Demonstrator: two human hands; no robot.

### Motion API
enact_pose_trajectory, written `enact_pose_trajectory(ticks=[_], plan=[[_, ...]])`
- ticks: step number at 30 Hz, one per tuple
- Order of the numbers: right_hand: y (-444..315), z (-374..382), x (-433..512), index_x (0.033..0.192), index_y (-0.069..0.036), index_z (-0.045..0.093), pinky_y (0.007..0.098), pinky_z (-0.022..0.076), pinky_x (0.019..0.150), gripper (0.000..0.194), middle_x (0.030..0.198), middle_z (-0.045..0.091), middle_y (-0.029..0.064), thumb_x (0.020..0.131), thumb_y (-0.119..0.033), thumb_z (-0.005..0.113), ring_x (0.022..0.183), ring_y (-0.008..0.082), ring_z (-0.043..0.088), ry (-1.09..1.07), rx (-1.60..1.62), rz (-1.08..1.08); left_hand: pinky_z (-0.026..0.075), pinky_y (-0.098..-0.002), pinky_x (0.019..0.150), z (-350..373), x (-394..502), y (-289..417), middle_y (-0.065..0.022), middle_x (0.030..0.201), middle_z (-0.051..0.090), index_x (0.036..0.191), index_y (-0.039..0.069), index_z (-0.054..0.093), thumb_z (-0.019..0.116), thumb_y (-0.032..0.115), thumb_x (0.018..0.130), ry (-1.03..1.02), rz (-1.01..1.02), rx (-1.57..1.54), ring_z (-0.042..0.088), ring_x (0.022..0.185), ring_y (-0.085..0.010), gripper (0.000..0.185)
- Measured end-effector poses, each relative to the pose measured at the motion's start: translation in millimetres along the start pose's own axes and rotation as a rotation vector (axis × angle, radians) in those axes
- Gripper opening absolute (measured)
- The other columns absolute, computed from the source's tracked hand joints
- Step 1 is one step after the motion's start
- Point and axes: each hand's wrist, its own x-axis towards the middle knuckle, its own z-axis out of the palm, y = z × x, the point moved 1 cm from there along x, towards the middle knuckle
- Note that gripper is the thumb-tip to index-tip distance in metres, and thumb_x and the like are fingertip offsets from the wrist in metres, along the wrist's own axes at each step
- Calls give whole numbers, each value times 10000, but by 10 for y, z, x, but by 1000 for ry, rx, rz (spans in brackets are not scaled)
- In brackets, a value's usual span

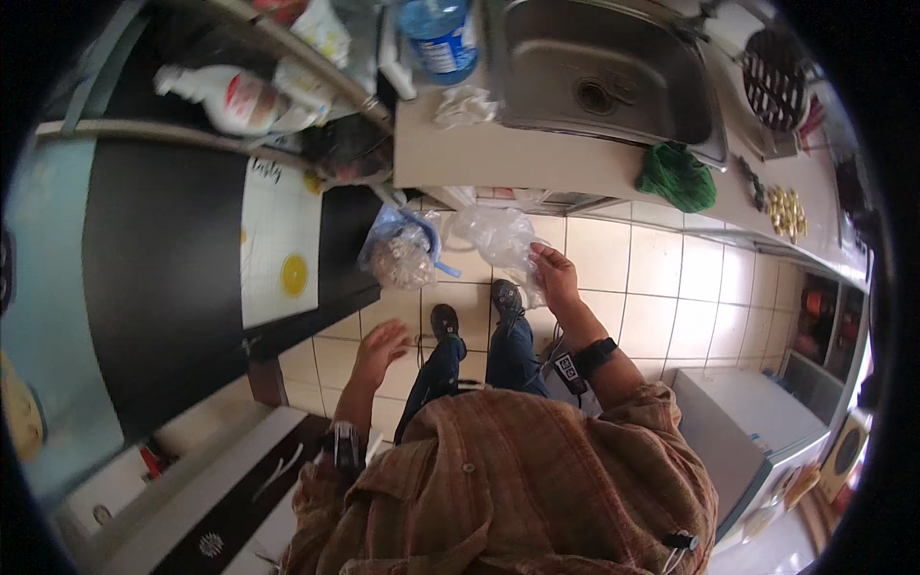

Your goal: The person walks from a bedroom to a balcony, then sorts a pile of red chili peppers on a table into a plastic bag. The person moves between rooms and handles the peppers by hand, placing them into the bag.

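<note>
A clear plastic bag (pixel 499 233) hangs from my right hand (pixel 555 274), pinched between the thumb and fingers above the tiled floor. My left hand (pixel 382 348) holds nothing, its fingers apart and slightly blurred. Ahead of that hand, a bin (pixel 435 241) with a blue rim stands on the floor beside the dark table. Crumpled clear plastic (pixel 404 262) with brownish contents fills its top. The lower end of the bag in my right hand reaches close to the counter front.
Across the front runs a counter (pixel 503 162) with a steel sink (pixel 611 79), a green cloth (pixel 675 176), a crumpled white tissue (pixel 465 106) and a large blue bottle (pixel 440 43). A white bottle (pixel 241 99) lies on the rack at left. A grey cabinet (pixel 747 410) stands behind right.
</note>
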Motion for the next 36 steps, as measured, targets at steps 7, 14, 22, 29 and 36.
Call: enact_pose_trajectory(ticks=[7,14,22,29,36], plan=[[-419,372,147,1063,-16,608,243,486,651,193,877,625,36,883,-44,547,733,119,577,-581,-388,153,509,-350,756,1151,456,448,-107,1148,474,1353,147,284,573,106,872,149,356,-365,524,1008,-243,563],[-967,351,927,1053,-17,588,289,513,689,260,905,628,81,938,-229,490,815,192,612,-843,13,698,275,-207,374,542,750,328,-6,626,421,828,86,482,461,71,846,322,392,-1076,325,433,-91,31],[-1365,590,1157,1020,-25,605,278,478,655,244,784,582,32,886,-228,582,707,155,577,-580,-684,-84,293,-152,371,855,699,528,-59,903,616,1195,-26,498,472,103,857,-85,372,-982,351,446,-33,363],[-1072,1137,188,954,-45,601,411,473,800,181,957,613,123,775,-72,599,914,322,580,-1186,-1132,-1415,348,-150,432,1211,643,790,-82,991,630,1214,-48,479,455,108,848,-268,449,-950,410,492,-27,399],[-396,1296,959,1248,13,440,408,393,956,473,1222,501,252,905,-312,468,1129,392,482,-1040,-1983,-418,287,-178,399,883,673,687,-73,1051,634,1063,-31,588,450,144,834,-17,525,-868,342,461,-48,319]])
